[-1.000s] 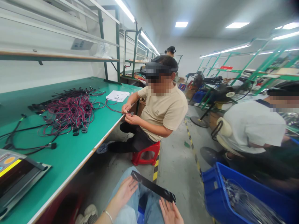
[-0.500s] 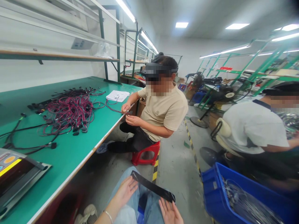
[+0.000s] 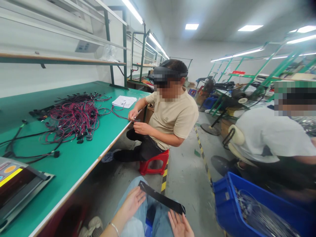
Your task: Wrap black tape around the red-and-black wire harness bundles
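Observation:
A wide black strap (image 3: 161, 198) lies slantwise over my knees in blue jeans (image 3: 158, 220). My left hand (image 3: 133, 200) is palm up with its fingers stretched out, near the strap's upper left end. At the lower right end, my right hand (image 3: 179, 223) also lies open, palm up and fingers spread, its fingertips at the strap's edge. Neither hand's fingers are wrapped round the strap. Whether the fingertips bear any of its weight, I cannot tell.
A green workbench (image 3: 81, 164) on my left bears a heap of red and black cables (image 3: 74, 117), papers (image 3: 124, 101) and a device (image 3: 19, 187). A co-worker (image 3: 170, 115) sits ahead on a red stool (image 3: 154, 163). Another person (image 3: 274, 135) bends behind a blue crate (image 3: 225, 197) of cables.
My hands and the strap have stayed in place. The person on the right has shifted a little, with the head and arm farther right.

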`<state>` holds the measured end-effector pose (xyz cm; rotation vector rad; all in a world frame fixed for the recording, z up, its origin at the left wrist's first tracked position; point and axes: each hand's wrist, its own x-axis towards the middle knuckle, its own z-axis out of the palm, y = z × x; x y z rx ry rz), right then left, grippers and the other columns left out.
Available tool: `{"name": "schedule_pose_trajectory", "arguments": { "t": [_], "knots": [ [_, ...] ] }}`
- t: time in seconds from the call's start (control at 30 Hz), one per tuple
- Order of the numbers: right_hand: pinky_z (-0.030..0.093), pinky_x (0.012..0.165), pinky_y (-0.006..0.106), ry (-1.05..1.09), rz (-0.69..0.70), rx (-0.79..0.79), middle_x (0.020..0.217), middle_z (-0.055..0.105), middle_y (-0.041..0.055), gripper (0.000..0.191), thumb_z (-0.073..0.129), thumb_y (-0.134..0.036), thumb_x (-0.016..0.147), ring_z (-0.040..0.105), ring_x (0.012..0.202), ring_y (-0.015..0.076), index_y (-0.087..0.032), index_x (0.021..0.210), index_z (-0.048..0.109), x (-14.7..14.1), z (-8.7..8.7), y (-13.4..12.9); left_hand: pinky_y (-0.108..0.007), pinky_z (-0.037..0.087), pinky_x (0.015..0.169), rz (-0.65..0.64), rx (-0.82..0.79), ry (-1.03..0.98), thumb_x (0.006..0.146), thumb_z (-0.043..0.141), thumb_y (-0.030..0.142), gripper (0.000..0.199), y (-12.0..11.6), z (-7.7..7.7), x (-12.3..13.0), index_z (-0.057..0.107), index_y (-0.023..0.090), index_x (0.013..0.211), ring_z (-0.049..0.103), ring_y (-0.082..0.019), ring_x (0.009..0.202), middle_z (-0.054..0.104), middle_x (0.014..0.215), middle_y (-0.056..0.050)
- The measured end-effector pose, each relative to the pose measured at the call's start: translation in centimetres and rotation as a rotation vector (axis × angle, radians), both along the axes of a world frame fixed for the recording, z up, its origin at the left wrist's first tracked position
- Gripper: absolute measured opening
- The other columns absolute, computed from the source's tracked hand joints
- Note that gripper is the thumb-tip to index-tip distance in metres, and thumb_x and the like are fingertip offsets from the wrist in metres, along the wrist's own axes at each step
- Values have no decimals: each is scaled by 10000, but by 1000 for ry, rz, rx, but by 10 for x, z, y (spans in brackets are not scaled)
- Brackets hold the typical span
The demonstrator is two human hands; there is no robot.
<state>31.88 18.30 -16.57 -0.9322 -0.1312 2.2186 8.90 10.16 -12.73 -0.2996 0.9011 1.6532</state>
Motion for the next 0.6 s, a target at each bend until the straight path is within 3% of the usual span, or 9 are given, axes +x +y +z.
{"name": "schedule_pose_trajectory", "arguments": {
  "t": [0.4,0.6],
  "knots": [
    [339,1007,440,5,11,7,838,679,36,296,765,-284,454,589,928,191,-188,715,665,0,-1,1,-312,487,761,-29,38,14,686,627,141,157,-1,-1,-1,536,143,814,627,-170,768,647,830,-62],
    [395,956,422,15,-33,-79,790,683,42,324,788,-241,388,609,878,198,-175,681,664,-2,2,1,-324,483,761,-5,14,6,678,633,127,198,-1,-5,-1,520,157,839,635,-177,761,646,799,-47]
  ]
}}
